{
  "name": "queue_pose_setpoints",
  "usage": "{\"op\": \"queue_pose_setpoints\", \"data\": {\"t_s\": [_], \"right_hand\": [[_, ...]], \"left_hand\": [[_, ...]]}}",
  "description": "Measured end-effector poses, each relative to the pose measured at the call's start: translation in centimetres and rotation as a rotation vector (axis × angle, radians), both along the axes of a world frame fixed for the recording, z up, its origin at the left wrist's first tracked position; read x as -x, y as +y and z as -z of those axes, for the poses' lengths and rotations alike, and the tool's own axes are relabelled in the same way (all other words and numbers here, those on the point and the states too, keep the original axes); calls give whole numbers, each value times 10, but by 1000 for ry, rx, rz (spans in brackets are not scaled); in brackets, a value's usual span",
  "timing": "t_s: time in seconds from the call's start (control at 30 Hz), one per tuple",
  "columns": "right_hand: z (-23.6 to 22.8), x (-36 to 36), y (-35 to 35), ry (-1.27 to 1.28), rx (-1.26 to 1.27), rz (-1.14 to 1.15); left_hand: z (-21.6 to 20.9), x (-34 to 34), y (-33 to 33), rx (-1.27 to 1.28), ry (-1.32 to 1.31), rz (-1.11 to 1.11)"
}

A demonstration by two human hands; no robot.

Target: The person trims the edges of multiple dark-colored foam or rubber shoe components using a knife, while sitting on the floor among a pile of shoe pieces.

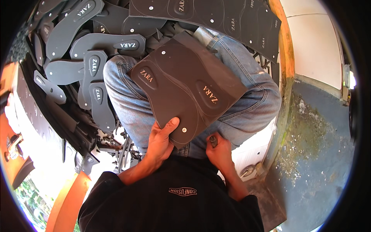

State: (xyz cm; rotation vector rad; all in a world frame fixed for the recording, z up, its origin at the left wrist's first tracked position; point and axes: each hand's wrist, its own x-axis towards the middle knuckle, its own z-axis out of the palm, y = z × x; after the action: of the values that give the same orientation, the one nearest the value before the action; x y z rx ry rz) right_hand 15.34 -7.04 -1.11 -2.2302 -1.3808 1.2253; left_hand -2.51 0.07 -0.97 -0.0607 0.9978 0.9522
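1. I see L hand (160, 140) gripping marked dk sheet (181, 83) by near edge, thumb on top.
2. R hand (221, 150) closed round dk handle (213, 140); can't tell what's below it.
3. Far L: cut soles (102, 112) heaped, overlapping.
4. Ctr: sheet lies tilted across jeans (125, 91), both legs.
5. Upper R: larger marked sheet (226, 13), beside orange-yellow rim (286, 46).

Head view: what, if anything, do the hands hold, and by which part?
Left hand: the dark sheet, by its lower left edge, thumb on top. Right hand: a dark rounded object in the fist; which part, I cannot tell.
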Motion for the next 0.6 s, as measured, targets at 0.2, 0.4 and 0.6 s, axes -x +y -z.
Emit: {"op": "queue_pose_setpoints", "data": {"t_s": [0.2,0.4,0.6], "right_hand": [[14,12,15,-39,-20,-12],[22,17,30,8,-53,-75],[25,19,51,83,-255,-197]], "left_hand": [[3,5,0,-2,-27,13],[7,12,-4,-27,-61,-3],[7,20,-4,-33,-94,16]]}}
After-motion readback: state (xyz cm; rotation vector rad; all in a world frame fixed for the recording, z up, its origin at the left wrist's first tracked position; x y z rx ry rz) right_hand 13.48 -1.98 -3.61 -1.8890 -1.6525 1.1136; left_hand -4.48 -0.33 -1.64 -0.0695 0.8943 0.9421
